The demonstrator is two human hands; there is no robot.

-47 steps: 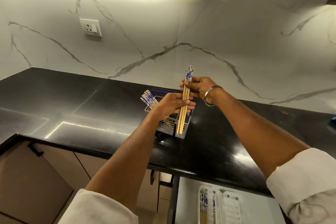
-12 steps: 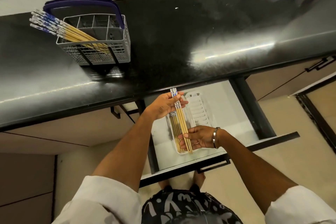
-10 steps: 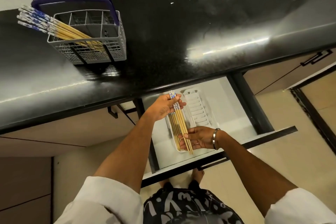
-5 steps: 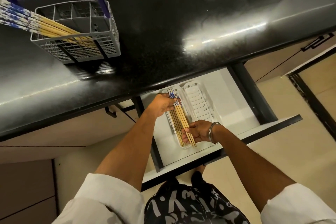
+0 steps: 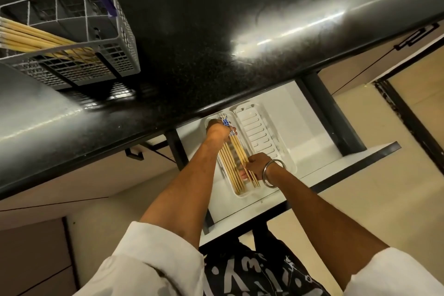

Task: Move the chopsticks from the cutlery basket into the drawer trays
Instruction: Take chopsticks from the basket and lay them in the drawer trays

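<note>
A bundle of wooden chopsticks (image 5: 237, 150) with blue-patterned tops lies low over the left white tray (image 5: 242, 194) in the open drawer (image 5: 319, 127). My left hand (image 5: 217, 131) grips the patterned top end; my right hand (image 5: 258, 166) pinches the thin lower end. More chopsticks (image 5: 228, 170) lie in that tray beside the bundle. The right tray (image 5: 258, 127) holds none. On the black counter, the grey cutlery basket (image 5: 120, 38) with a purple handle holds several more chopsticks (image 5: 31, 39), leaning out to the left.
The black counter (image 5: 216, 31) overhangs the back of the drawer. Dark drawer rails (image 5: 329, 113) run on both sides. Beige cabinet fronts sit left and right, and the floor lies below the drawer front.
Both hands have lowered the bundle deeper into the left tray, and the left hand has slid toward the tray's far end. The camera has tipped further down.
</note>
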